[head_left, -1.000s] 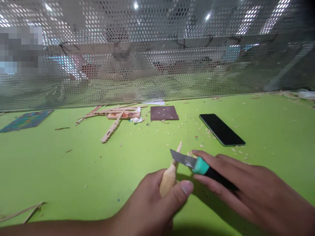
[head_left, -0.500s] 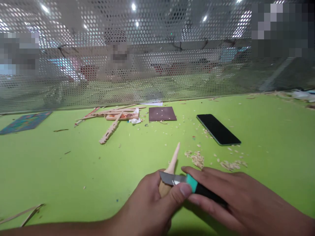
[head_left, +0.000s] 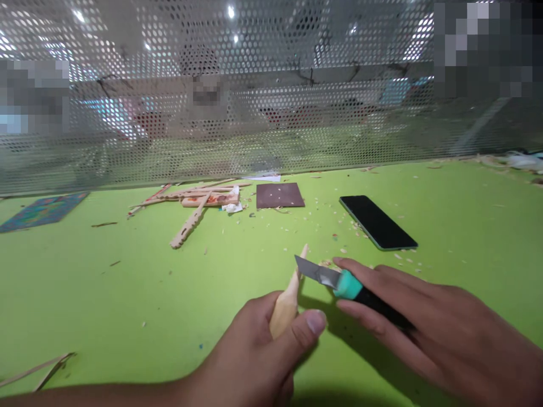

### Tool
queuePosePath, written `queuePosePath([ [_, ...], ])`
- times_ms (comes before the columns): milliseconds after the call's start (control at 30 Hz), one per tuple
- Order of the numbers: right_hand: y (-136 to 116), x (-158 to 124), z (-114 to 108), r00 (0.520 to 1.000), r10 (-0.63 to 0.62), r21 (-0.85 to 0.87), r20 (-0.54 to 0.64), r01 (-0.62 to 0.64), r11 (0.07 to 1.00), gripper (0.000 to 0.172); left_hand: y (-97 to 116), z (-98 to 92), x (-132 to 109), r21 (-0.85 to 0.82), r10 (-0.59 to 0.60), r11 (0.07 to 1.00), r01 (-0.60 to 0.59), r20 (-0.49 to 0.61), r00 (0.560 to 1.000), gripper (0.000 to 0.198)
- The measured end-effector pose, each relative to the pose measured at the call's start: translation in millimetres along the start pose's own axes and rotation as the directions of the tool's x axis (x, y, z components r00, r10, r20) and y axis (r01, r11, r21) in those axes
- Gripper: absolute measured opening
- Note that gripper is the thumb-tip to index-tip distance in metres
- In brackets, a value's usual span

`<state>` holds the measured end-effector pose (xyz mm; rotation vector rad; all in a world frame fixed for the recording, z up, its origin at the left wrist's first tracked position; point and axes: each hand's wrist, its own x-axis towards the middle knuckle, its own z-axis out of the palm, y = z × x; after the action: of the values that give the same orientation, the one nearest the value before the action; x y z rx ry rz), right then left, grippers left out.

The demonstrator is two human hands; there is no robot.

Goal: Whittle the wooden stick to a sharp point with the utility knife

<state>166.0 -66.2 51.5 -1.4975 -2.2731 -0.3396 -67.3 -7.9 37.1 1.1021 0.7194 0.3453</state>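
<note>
My left hand (head_left: pixel 263 347) is closed around the thick end of a pale wooden piece (head_left: pixel 285 308), whose narrow carved tip points up and away from me. In my right hand (head_left: pixel 419 316) is a utility knife (head_left: pixel 350 285) with a teal collar and a dark handle. Its wide grey blade lies across the thin part of the wood, close to the tip; whether it touches cannot be made out. The left thumb rests along the wood's right side, apart from the blade. My palms hide the lower end of the wood and much of the knife handle.
A black phone (head_left: pixel 377 222) lies at right. Farther back are a brown sandpaper-like square (head_left: pixel 280 195) and several carved wooden sticks (head_left: pixel 190 220). A patterned mat (head_left: pixel 44 212) lies at left. Wood shavings dot the green table (head_left: pixel 106 305), and a perforated metal screen (head_left: pixel 254 124) borders its back.
The knife and my right hand have moved forward and slightly right, from near my left thumb to the wood's thin tip. My left hand keeps its hold almost in place.
</note>
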Motion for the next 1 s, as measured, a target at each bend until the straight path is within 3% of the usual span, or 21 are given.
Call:
queuePosePath([
  [267, -7.2, 11.2, -1.5, 0.980, -0.089, 0.275, 0.175, 0.038, 0.961, 0.045, 4.3, -0.7, -0.4, -0.033, 0.121, 0.992, -0.120, 0.018, 0.992, 0.030],
  [367, -11.3, 11.8, -0.9, 0.975, -0.091, 0.248, 0.201, 0.039, 0.968, 0.048, 3.3, -0.5, 0.1, -0.011, 0.120, 0.993, -0.120, -0.014, 0.993, 0.031],
  [600, -21.0, 9.8, 5.9, 0.995, -0.070, 0.014, 0.067, 0.069, 0.998, 0.062, 2.2, 3.5, 1.9, 0.105, 0.100, 0.991, -0.088, -0.110, 0.989, 0.048],
  [700, -21.0, 11.0, 4.9, 0.998, -0.051, -0.037, 0.026, 0.052, 0.998, 0.056, 1.1, 5.7, 1.4, 0.088, 0.048, 0.995, -0.038, -0.109, 0.993, 0.053],
  [833, -11.7, 9.6, 1.3, 1.000, 0.013, -0.045, -0.008, -0.014, 0.999, 0.046, 0.4, 5.8, -0.7, 0.075, 0.027, 0.997, -0.020, -0.096, 0.995, 0.056],
  [1000, -2.8, 9.1, -1.4, 0.997, -0.016, 0.056, 0.073, 0.012, 0.998, 0.046, 2.3, 4.4, -2.0, 0.100, 0.056, 0.994, -0.048, -0.071, 0.996, 0.053],
])
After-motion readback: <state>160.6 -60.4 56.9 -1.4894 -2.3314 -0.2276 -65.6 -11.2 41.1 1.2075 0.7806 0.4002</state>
